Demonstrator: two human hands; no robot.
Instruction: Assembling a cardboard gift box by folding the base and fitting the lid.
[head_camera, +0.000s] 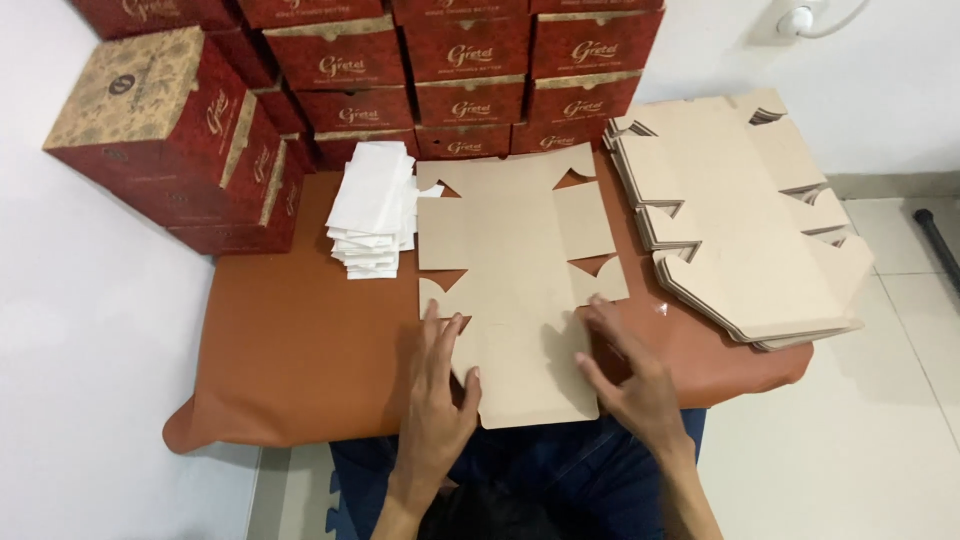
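A flat, unfolded brown cardboard box blank (515, 260) lies on the rust-brown mat (300, 360) in front of me. My left hand (440, 385) rests flat on the blank's near left part, fingers pointing away and thumb out toward the middle. My right hand (625, 370) presses on the near right edge of the same blank, fingers spread. Neither hand grips anything.
A stack of several more flat blanks (740, 220) sits to the right, hanging over the mat's edge. A pile of white folded paper sheets (372, 205) lies to the left. Finished red boxes (165, 125) are stacked at the back and back left against the wall.
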